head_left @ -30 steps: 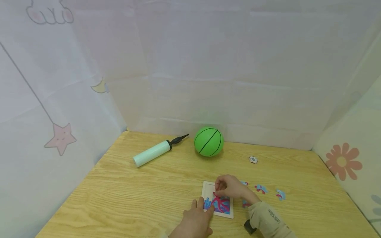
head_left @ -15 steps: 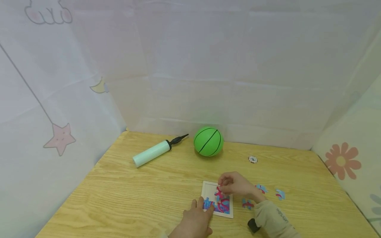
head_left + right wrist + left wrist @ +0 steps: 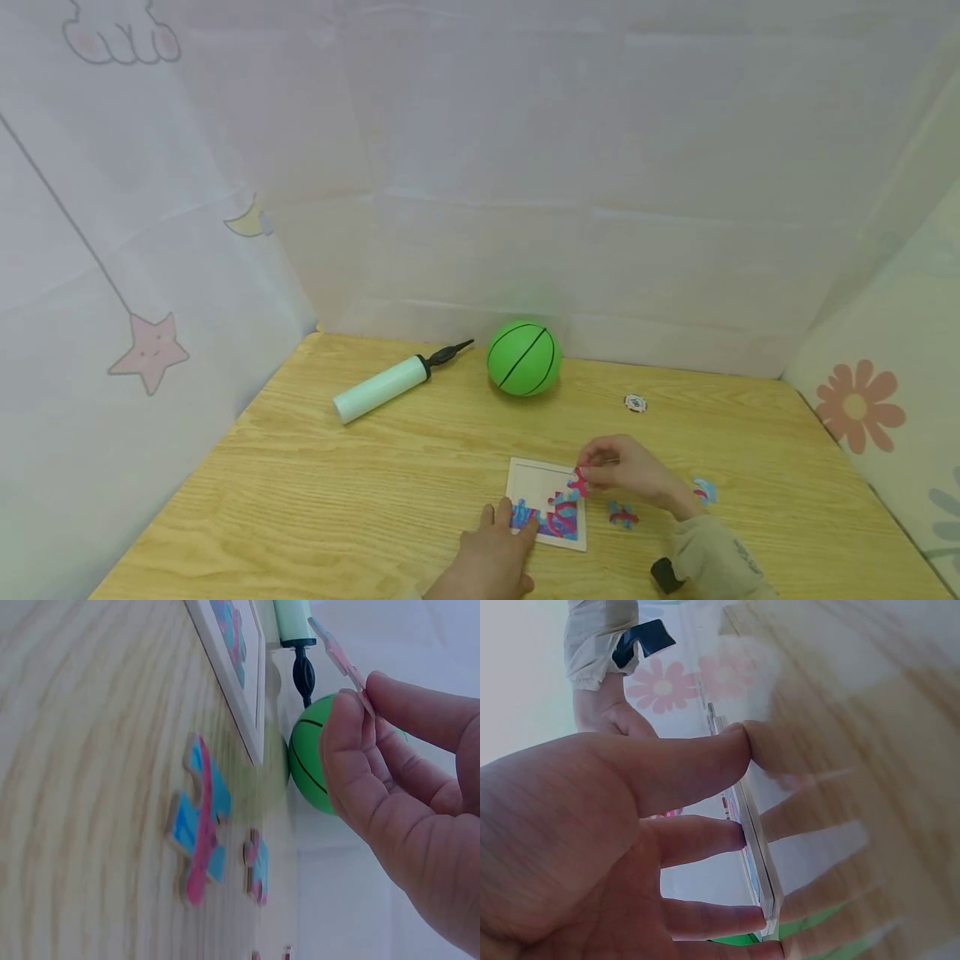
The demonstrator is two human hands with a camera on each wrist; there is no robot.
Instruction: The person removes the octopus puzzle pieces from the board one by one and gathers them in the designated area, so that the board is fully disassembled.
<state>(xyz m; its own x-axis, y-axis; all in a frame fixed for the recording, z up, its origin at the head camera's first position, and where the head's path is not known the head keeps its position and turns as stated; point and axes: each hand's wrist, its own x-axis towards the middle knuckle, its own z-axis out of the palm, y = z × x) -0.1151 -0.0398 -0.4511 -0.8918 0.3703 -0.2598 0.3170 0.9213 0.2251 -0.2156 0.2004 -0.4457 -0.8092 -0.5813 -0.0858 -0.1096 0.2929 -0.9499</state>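
Observation:
My left hand (image 3: 491,554) rests with spread, straight fingers on the near left edge of a puzzle tray (image 3: 530,483). Blue, purple and pink puzzle pieces (image 3: 551,521) fill the tray's near part; its far part shows bare board. Thumb and fingertips of my right hand (image 3: 630,471) pinch a pink and blue puzzle piece (image 3: 341,658), held up over the tray's right edge. In the left wrist view, the fingers of my left hand (image 3: 630,825) reach the side of the tray (image 3: 757,840). Loose puzzle pieces (image 3: 201,817) lie right of the tray.
Another loose piece (image 3: 705,490) lies farther right. A green ball (image 3: 524,358) stands against the back wall, with a mint hand pump (image 3: 390,386) to its left. A poker chip (image 3: 635,403) lies at the back right. A dark strap piece (image 3: 666,575) shows by my right sleeve.
My right hand has moved right from over the tray's middle to its right edge, carrying the pinched puzzle piece. My left hand has stayed in place.

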